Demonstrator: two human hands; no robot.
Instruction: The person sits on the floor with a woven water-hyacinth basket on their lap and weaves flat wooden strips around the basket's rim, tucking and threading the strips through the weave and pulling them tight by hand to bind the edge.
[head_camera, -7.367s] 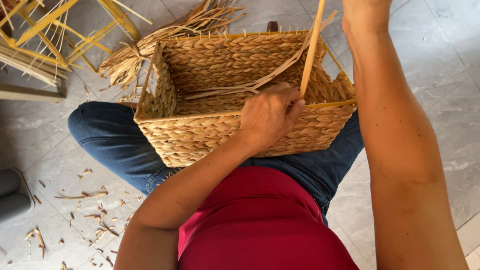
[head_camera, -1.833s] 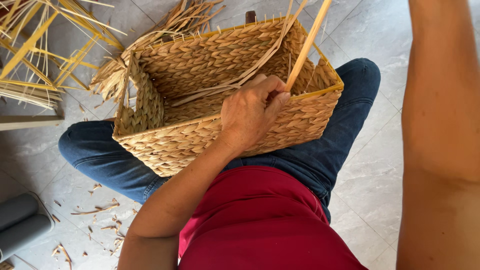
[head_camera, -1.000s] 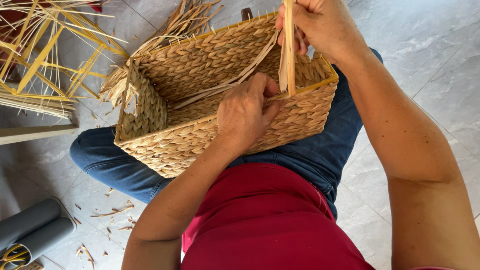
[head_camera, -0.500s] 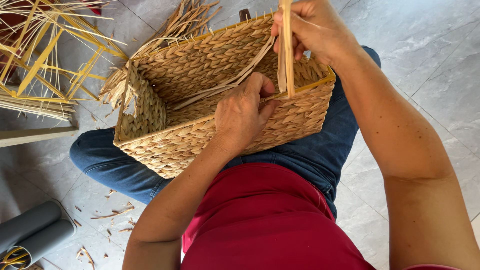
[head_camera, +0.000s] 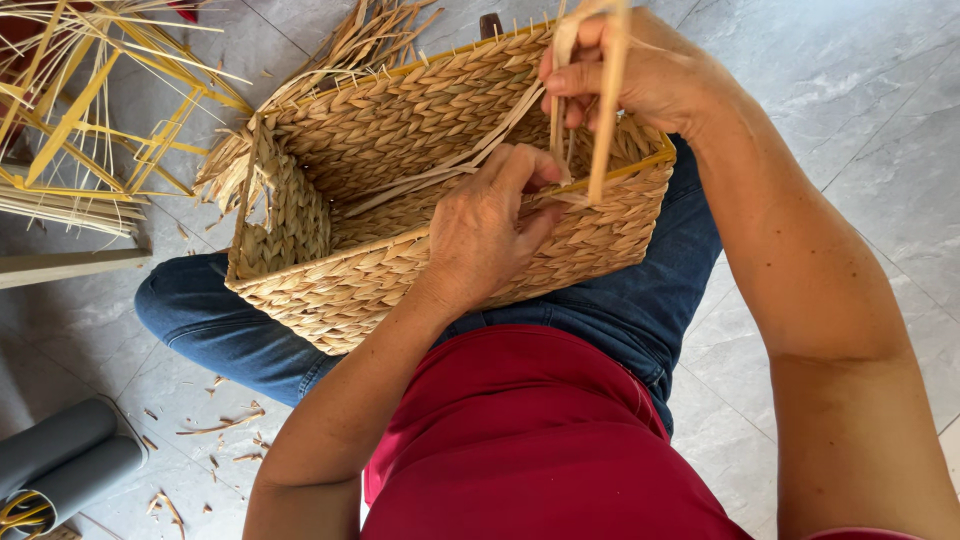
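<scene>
A rectangular woven straw basket (head_camera: 390, 130) rests on my lap, its open top facing me. My left hand (head_camera: 485, 230) presses on the near rim, with fingers curled over the edge where a strand enters the weave. My right hand (head_camera: 640, 75) is above the right end of the basket and pinches a flat pale straw strand (head_camera: 605, 110) that hangs down to the rim. Loose strands lie across the inside of the basket. Unwoven fibre ends (head_camera: 350, 40) stick out at the far left corner.
A frame of yellow sticks (head_camera: 90, 110) and bundled straw lies on the grey tiled floor at the upper left. Two grey tubes (head_camera: 60, 465) sit at the lower left. Straw scraps (head_camera: 215, 425) litter the tiles beside my knee in blue jeans.
My right hand came down from high above to just over the basket's right end, shortening the strand. My left hand stayed on the near rim. The view shifted slightly.
</scene>
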